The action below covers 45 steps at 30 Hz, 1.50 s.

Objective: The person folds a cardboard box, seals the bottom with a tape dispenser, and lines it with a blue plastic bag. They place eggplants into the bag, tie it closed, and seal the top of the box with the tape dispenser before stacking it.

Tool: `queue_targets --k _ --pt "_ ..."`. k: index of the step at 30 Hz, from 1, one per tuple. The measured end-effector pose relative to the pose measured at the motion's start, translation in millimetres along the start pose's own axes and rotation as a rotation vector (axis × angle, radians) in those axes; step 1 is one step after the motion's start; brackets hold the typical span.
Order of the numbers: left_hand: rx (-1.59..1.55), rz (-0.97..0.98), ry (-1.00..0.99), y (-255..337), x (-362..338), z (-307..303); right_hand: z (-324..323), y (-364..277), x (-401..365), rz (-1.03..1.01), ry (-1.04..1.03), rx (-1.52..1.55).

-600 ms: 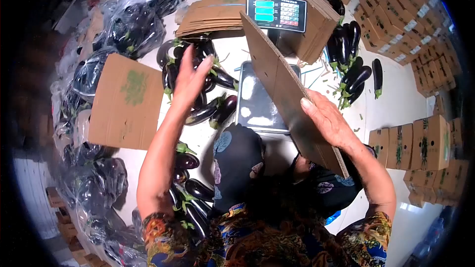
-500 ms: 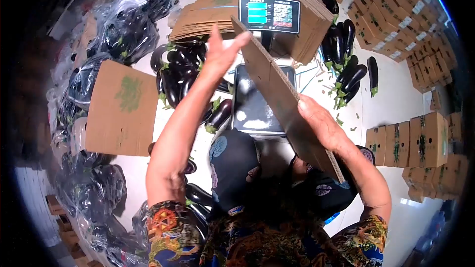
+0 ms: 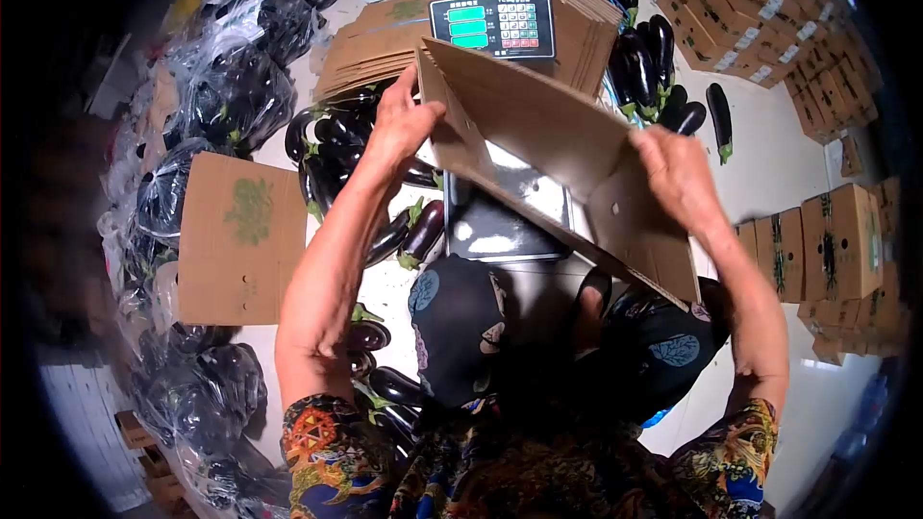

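Note:
A brown cardboard box [image 3: 538,86], partly unfolded into a four-sided frame, is held tilted above the scale's dark platform [image 3: 500,221]. My left hand [image 3: 404,120] grips its left end, with the thumb and fingers around the panel. At the right corner, my right hand [image 3: 676,173] has its fingers closed over the upper edge. Through the box's opening part of the platform shows. Behind the box stands the scale's display [image 3: 492,25], with lit green screens. Purple eggplants [image 3: 336,149] lie on the floor beside my left forearm.
Flat cardboard stacks [image 3: 370,48] lie behind the scale. Another cardboard piece [image 3: 240,240] is at the left, near plastic bags of eggplants [image 3: 236,86]. More eggplants [image 3: 639,67] lie at the right, before stacked boxes [image 3: 740,10]. My knees [image 3: 457,327] are near the scale.
The folded cardboard has opened into a hollow box shape. My left hand has closed on its left end, and my right hand has moved up and right to its corner.

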State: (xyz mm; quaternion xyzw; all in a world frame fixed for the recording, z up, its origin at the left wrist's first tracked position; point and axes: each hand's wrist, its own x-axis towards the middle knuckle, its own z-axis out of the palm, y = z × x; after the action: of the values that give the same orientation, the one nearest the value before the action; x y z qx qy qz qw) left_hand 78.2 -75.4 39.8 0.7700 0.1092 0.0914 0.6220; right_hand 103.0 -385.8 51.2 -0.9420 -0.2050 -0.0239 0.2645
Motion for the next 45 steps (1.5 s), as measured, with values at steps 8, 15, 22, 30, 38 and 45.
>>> queue_targets --k 8,15,22,30,38,45 --pt "0.746 0.187 -0.340 8 -26 -12 28 52 12 0.081 0.372 0.021" --pt "0.757 0.310 -1.100 -12 -11 22 40 -12 44 -0.511 0.452 0.265" --pt "-0.020 -0.285 -0.626 -17 -16 -20 152 -9 51 -0.824 -0.271 0.046" --pt "0.202 0.270 -0.027 -53 -78 -13 172 -4 53 -0.852 -0.286 0.028" --pt "0.415 0.046 0.023 -72 -19 8 42 -8 78 -0.905 0.530 -0.118" --pt "0.333 0.021 0.088 -86 -18 2 19 -9 37 -0.264 -0.297 -0.227"
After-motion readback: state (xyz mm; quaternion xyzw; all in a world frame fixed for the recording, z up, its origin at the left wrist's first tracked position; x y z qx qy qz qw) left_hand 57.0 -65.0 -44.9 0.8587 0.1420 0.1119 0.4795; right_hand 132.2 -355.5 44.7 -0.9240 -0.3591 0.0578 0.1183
